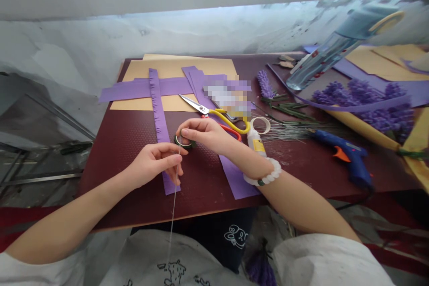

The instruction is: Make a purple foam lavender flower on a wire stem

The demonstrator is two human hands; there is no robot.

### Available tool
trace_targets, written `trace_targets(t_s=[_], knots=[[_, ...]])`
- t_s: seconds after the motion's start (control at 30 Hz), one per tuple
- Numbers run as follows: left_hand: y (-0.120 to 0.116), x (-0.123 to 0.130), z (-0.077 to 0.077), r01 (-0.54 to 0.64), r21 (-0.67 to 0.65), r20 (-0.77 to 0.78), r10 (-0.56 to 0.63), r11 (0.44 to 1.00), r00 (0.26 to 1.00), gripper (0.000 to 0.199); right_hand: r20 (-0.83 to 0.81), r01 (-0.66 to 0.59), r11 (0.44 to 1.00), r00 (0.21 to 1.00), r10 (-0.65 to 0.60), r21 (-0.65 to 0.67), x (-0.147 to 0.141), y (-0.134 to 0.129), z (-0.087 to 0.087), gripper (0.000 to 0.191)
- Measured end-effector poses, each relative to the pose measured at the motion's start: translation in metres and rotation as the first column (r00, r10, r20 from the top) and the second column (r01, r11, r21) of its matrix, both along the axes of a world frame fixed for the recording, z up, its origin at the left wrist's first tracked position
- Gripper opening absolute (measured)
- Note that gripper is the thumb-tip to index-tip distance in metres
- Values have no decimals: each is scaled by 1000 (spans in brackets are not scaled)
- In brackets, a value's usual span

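A thin straight wire [174,201] runs upright from near my lap to between my hands. My left hand [156,163] has its thumb and fingers closed around the wire's upper part. Just above and to the right, my right hand [204,133] pinches dark green tape at the wire's top end. The roll of green tape [191,145] hangs under its fingers, partly hidden. Beneath my left hand lies a purple paper strip [157,111] with a fringed edge. Scissors [214,114] with yellow and red handles lie open beyond my right hand.
A glue bottle [256,142], a roll of pale tape [260,125] and a blue glue gun [348,154] lie to the right. Behind them are bare wires [284,132], purple flowers [365,98] and a water bottle [335,49]. Tan paper sheets [134,103] lie at the back left.
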State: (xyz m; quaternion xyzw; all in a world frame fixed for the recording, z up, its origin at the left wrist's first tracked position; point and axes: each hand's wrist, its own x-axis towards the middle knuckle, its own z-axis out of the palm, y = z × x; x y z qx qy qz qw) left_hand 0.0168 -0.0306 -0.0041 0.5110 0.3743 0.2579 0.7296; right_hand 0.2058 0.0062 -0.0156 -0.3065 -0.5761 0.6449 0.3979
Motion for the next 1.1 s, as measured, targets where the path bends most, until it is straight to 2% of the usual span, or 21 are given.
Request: trace_targets(t_s=[0.17, 0.4, 0.57, 0.83, 1.1], knots=[[-1, 0, -5, 28, -67, 50, -24, 997, 998, 30, 9, -32, 999, 999, 32, 20, -1, -3, 3, 15], [-1, 0, -9, 90, -34, 72, -87, 995, 994, 34, -6, -93, 995, 996, 93, 24, -3, -6, 3, 12], [-3, 2, -5, 19, 10, 34, -19, 1000, 999, 32, -8, -162, 986, 987, 163, 34, -2, -7, 4, 11], [-2, 2, -3, -26, -4, 20, 26, 1000, 999, 32, -64, -31, 998, 997, 35, 63, -8, -9, -2, 12], [-4, 1, 0, -16, -6, 10, 16, 1000, 1000, 30, -102, -59, 998, 993, 58, -6, -7, -8, -2, 11]])
